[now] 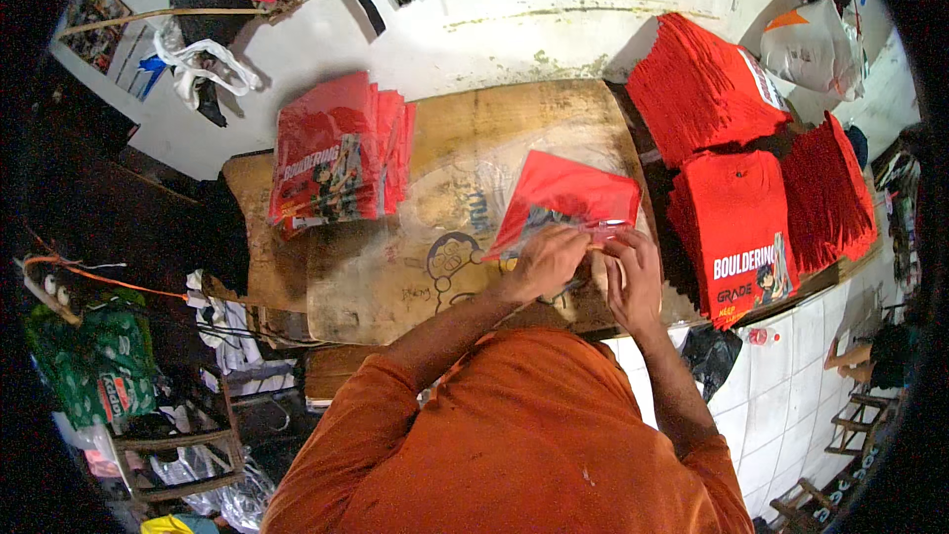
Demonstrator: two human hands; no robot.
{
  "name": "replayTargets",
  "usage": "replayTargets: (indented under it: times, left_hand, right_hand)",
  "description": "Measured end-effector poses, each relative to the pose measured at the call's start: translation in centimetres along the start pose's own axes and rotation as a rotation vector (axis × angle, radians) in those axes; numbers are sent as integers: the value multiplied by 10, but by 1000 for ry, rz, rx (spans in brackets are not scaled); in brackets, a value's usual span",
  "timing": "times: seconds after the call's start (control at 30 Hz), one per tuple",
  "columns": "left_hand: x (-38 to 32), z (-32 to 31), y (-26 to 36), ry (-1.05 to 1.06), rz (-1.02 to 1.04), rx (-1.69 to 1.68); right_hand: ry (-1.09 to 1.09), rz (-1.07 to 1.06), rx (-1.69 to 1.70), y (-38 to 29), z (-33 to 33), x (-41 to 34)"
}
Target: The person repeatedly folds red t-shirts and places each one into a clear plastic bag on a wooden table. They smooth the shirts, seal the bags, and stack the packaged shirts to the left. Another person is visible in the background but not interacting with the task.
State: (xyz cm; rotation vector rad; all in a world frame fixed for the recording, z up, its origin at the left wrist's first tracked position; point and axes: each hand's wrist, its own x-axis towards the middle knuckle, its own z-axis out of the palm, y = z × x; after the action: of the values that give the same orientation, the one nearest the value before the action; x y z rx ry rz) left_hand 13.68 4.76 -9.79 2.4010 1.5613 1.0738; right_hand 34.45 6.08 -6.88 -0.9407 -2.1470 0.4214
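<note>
A folded red T-shirt in a clear plastic bag (571, 189) lies slanted on the worn wooden tabletop (371, 274). Both hands are at its near edge, where the plastic is bunched. My left hand (552, 259) has its fingers bent down on the edge, left of centre. Close beside it, my right hand (632, 274) pinches the plastic near the bag's corner with thumb and fingertips. The printed front of the shirt is partly hidden under the hands. Further left, bagged red T-shirts (326, 156) are stacked. Folded red T-shirts (741, 230) with a printed front stand piled at the right.
More red shirts are piled at the back right (697, 89) and far right (830, 193). A whitish plastic bag (812, 48) hangs on the wall at the right. Below the right edge are a black plastic bag (712, 356) and a tiled floor (771, 386). A wooden rack (178, 441) stands lower left.
</note>
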Motion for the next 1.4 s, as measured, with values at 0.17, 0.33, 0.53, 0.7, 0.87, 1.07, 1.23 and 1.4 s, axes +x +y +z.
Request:
replayTargets:
  times: [0.17, 0.33, 0.53, 0.7, 0.87, 1.07, 1.23, 1.4]
  left_hand:
    - [34, -82, -47, 331, -606, -435]
    - [16, -226, -135, 961, -754, -362]
    - [-87, -296, -214, 1449, -1062, -965]
    - [-155, -293, -289, 1461, -1071, -885]
    - [-190, -306, -329, 1502, -1019, -892]
    - [-150, -302, -288, 1339, -1153, -381]
    - [-110, -180, -160, 644, -722, 250]
    - [-104, -56, -62, -8, -401, 191]
  right_hand:
    - [208, 162, 17, 2, -18, -9]
    - [182, 222, -23, 42, -15, -41]
    - [68, 265, 71, 58, 5, -63]
    - [-51, 286, 131, 55, 13, -58]
    - [-94, 343, 215, 58, 14, -56]
    - [-2, 345, 53, 77, 21, -73]
    - [90, 360, -291, 90, 40, -84]
    - [101, 373, -395, 87, 63, -81]
